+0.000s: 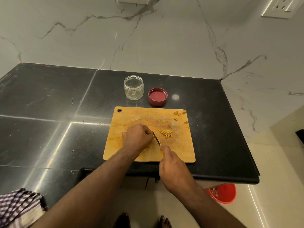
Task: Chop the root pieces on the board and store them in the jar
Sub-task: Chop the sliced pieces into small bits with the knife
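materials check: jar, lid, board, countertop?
Jar: clear and see-through, glass or clear plastic, can't tell which.
Lid: dark red, opaque, ribbed rim, looks like moulded plastic.
Board: tan with visible grain and a hanging hole, likely wood or bamboo, matte and stained yellow.
Countertop: black, polished, mirrors the light in streaks, probably granite-type stone slabs with seams.

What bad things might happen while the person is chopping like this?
The knife blade sits right beside the left hand holding the root, so a slip might nick a finger. A few root pieces lie at the cutting board's far right corner and might roll off. The jar stands open behind the board, where a bump might tip it.
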{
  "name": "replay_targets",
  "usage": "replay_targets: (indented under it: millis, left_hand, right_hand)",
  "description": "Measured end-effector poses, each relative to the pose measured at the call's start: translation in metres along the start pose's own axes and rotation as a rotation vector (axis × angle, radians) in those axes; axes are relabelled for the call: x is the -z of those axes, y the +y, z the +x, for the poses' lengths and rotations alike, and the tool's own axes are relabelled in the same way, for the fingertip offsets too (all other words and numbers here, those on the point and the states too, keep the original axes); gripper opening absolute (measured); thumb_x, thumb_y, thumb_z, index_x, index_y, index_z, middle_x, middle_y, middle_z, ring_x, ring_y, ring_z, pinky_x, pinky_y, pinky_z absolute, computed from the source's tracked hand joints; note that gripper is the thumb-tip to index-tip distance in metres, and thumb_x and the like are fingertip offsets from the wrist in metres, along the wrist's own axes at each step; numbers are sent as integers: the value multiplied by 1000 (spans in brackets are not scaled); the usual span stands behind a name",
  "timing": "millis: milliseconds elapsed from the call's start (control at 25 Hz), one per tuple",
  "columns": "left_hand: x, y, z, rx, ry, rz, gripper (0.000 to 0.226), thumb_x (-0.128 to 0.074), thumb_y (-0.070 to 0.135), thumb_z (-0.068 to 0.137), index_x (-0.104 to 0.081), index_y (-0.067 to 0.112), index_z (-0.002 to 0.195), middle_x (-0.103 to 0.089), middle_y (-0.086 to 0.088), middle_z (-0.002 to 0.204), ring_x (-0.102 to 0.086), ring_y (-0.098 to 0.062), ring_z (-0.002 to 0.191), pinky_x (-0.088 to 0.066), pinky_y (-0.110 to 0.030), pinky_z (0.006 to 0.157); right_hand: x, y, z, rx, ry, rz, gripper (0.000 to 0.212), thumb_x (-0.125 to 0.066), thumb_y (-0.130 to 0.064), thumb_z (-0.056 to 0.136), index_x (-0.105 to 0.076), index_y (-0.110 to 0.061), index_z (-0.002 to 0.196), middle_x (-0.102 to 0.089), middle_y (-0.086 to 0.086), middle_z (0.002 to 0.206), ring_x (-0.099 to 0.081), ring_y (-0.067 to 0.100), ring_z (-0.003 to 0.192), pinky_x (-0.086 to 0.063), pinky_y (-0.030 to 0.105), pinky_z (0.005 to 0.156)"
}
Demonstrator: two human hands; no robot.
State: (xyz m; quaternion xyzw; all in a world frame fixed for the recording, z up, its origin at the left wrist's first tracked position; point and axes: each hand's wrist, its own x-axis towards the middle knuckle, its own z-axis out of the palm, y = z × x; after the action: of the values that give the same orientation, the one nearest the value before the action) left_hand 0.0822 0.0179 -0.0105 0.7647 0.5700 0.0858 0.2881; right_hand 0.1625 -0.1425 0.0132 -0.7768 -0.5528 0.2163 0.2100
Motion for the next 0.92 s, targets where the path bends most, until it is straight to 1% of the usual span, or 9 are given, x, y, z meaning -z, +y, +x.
replay_targets:
  millis: [80,200,400,480,640,840,920]
  left_hand:
    - [1,1,0,6,4,9,10,-66,33,89,-76,31,92,-69,17,95,-58,-12,97,-40,-42,88]
    - [1,1,0,6,9,20,8,-66,34,90,-74,32,90,-69,16,93,-58,-12,97,-40,-42,88]
    - [1,0,-3,-3,18,38,5,-67,36,90,-72,33,90,-68,16,95,-55,-12,101,-38,-45,91]
    - [1,-1,-3,-1,23,41,5,-67,37,90,-71,35,89,-67,17,95,-54,-13,103,-37,-46,91]
    - [0,-3,-4,12,23,23,8,-65,38,90,-73,36,90,-68,18,95,-55,-13,103,-36,-46,90]
    - [1,-2,-5,23,35,28,11,-64,39,90,-74,36,94,-68,18,97,-53,-14,104,-32,-44,86]
    - [1,-2,-5,19,35,32,11,-64,39,90,-74,36,93,-68,18,97,-53,-14,104,-32,-43,86]
  right_hand:
    - [0,0,-3,-10,-19,-11,39,-35,-17,101,-31,-25,139,-56,0,112,-58,16,92,-52,31,77]
    - [1,3,-21,9,-24,-12,38,-35,-20,102,-29,-28,138,-56,-2,111,-59,15,89,-52,31,75]
    - [4,9,-33,32,54,-7,40,-37,-21,102,-32,-29,141,-56,-8,116,-59,10,91,-50,20,73]
    - [4,7,-26,9,62,7,41,-38,-20,102,-33,-28,141,-57,-7,115,-60,11,90,-51,23,73]
    - [3,2,-11,3,42,12,40,-38,-18,101,-33,-25,141,-57,-2,118,-59,13,96,-50,26,77]
    - [0,-2,0,-2,3,12,38,-37,-18,101,-34,-24,138,-57,0,113,-59,14,92,-51,31,76]
    - [0,-3,1,10,-11,0,39,-37,-16,100,-34,-23,138,-57,0,111,-59,15,90,-52,31,75]
